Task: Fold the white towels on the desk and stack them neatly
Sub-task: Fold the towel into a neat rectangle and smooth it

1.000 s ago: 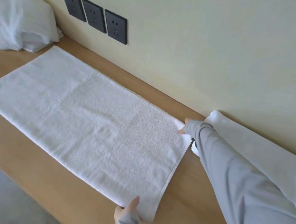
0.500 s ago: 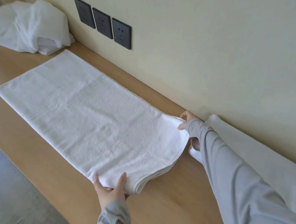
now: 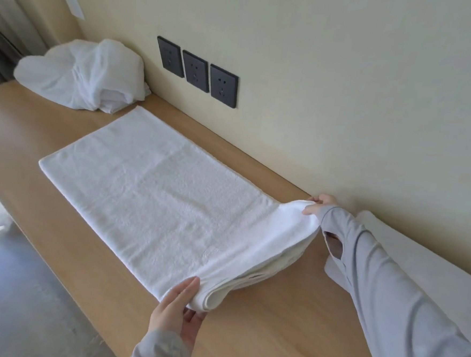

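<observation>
Upper left of the frame: a crumpled pile of white towels (image 3: 80, 75) rests on the tabletop (image 3: 274, 320) against the wall. Centre: the white towel (image 3: 155, 197) lies flat, its long axis running from upper left to lower right, parallel to the wall. It looks soft, light and limp, sagging between grips, so it is best held at its corners. Lower centre: the left hand (image 3: 176, 310) has its fingers pinched on the near corner. Right of centre: the right hand (image 3: 320, 205) pinches the far corner, both lifting the short edge. Far right: another white towel (image 3: 418, 260) lies along the wall.
</observation>
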Tool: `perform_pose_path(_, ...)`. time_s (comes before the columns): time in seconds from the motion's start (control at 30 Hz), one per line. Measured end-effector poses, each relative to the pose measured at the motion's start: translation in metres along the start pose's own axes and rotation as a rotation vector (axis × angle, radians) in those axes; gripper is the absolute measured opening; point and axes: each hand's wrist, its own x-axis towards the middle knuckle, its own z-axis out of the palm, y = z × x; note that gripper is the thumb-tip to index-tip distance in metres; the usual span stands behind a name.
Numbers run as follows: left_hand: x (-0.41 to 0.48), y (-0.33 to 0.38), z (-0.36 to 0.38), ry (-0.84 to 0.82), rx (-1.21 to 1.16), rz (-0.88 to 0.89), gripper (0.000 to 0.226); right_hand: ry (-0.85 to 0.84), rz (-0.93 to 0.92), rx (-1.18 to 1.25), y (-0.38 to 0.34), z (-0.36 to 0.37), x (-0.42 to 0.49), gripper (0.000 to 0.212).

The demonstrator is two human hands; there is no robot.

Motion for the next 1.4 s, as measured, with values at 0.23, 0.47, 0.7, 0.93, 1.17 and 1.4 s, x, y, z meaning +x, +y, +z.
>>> perform_pose_path(0.23,0.016,0.084,-0.020,-0.201,-0.063,-0.028,0.035,0.085,-0.191,0.093,-0.087,0.026,-0.020,0.025)
perform_pose_path(0.47,0.058,0.190,-0.071,-0.461,0.479,0.079,0.077,0.118,-0.251,0.127,-0.209,0.098,-0.023,0.024)
perform_pose_path(0.7,0.127,0.281,-0.098,-0.373,0.503,0.094,0.026,0.223,-0.096,0.011,-0.322,0.192,0.020,0.024)
perform_pose_path(0.93,0.198,0.353,-0.110,-0.091,0.500,0.385,0.055,0.221,0.043,-0.130,-0.407,0.278,0.077,0.014)
perform_pose_path(1.17,0.282,0.388,-0.142,0.140,0.478,0.449,0.061,0.148,0.117,-0.230,-0.449,0.377,0.130,0.025)
perform_pose_path(1.4,0.329,0.383,-0.147,0.238,0.347,0.311,0.024,0.099,0.118,0.161,-0.417,0.410,0.162,0.021)
